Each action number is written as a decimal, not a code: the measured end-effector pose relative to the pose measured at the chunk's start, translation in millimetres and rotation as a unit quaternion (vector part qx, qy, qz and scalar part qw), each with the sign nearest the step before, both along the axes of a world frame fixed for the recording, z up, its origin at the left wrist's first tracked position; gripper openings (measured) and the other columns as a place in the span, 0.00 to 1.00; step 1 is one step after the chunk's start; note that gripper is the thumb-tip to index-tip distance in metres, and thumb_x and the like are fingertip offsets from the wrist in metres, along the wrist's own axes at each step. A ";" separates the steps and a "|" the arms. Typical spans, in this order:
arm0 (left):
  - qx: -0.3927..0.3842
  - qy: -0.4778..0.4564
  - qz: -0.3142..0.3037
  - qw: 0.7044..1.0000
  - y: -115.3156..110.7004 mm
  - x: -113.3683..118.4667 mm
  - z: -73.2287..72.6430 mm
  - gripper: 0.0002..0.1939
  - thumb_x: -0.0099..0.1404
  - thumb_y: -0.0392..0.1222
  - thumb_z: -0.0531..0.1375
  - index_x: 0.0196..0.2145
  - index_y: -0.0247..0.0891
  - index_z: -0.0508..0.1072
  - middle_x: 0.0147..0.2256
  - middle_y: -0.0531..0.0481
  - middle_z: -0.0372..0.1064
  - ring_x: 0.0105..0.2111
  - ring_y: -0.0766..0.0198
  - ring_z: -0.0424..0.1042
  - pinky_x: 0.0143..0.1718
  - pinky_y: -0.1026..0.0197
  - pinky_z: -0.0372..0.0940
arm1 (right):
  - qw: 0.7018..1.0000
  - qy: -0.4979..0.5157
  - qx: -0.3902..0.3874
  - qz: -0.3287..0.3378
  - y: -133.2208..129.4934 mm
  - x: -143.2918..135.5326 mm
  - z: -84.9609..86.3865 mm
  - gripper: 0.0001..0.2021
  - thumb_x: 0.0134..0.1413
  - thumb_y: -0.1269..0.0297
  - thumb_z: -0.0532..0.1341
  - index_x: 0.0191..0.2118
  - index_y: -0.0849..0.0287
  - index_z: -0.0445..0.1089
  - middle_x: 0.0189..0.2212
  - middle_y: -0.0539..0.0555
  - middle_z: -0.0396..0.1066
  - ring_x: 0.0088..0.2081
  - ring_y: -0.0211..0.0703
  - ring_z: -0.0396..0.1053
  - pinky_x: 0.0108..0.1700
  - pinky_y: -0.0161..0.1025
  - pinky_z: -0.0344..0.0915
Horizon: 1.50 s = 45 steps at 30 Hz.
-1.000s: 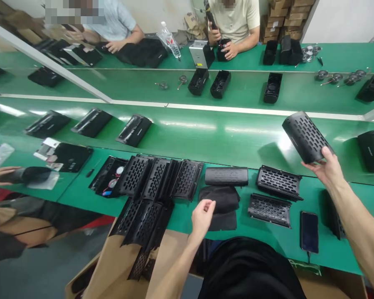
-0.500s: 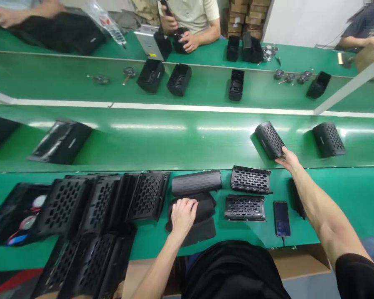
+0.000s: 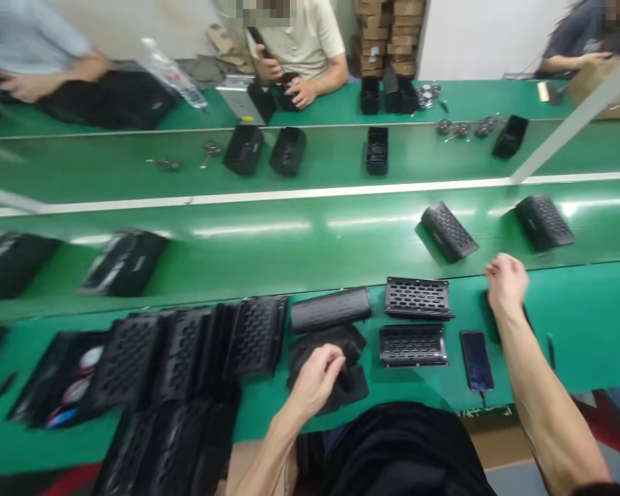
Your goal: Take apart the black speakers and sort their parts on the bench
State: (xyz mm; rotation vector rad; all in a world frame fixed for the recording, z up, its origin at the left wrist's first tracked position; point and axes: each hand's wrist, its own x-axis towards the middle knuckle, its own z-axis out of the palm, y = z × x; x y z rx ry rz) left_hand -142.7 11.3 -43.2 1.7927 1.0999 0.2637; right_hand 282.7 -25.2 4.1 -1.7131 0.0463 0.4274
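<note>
My left hand (image 3: pixel 317 379) is over a small pile of thin black sheets (image 3: pixel 354 389), its thumb and fingers pinched on a raised part of the top sheet. Just behind the pile lies a dark rounded grille cover (image 3: pixel 331 310). My right hand (image 3: pixel 507 284) hangs at the near edge of the green channel, fingers loosely curled and holding nothing. Beyond its fingertips, apart from them, a black perforated speaker housing (image 3: pixel 449 231) lies tilted in the channel. A second such housing (image 3: pixel 544 222) sits farther right. A dark item under my right wrist is mostly hidden.
Two perforated panels (image 3: pixel 417 298) and a phone (image 3: pixel 477 360) lie between my hands. Stacked black grilles (image 3: pixel 255 336) fill the left of the bench. A white rail (image 3: pixel 269 196) runs across, with co-workers' hands (image 3: pixel 302 93) beyond it.
My right hand has let go of the speaker housing and drawn back toward me, to the right. My left hand has changed from resting on the black sheets to pinching. The view has shifted slightly.
</note>
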 end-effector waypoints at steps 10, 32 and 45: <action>-0.397 -0.208 -0.047 0.893 -18.4 65.2 28.4 0.29 0.60 0.69 0.65 0.35 0.40 0.65 0.27 0.58 0.56 0.26 0.68 0.53 0.28 0.64 0.50 | 0.769 0.473 0.138 0.407 -114.5 -198.0 -40.8 0.33 0.48 0.36 0.73 0.54 0.51 0.74 0.48 0.58 0.79 0.48 0.54 0.77 0.48 0.49 0.71; -0.160 -0.019 -0.109 0.981 -9.5 70.2 -8.0 0.08 0.62 0.39 0.62 0.40 0.43 0.71 0.28 0.56 0.72 0.28 0.64 0.68 0.31 0.63 0.60 | 0.921 0.146 -0.081 0.351 -133.8 -147.6 -62.3 0.28 0.41 0.49 0.75 0.48 0.51 0.70 0.24 0.46 0.71 0.30 0.48 0.70 0.37 0.45 0.67; 0.046 0.080 0.061 0.994 -26.0 98.2 -75.0 0.10 0.67 0.43 0.64 0.45 0.42 0.71 0.40 0.47 0.73 0.39 0.55 0.74 0.40 0.57 0.64 | 0.895 -0.096 -0.315 0.301 -117.0 -122.9 -114.5 0.18 0.46 0.46 0.65 0.37 0.53 0.68 0.34 0.54 0.73 0.35 0.52 0.70 0.38 0.46 0.63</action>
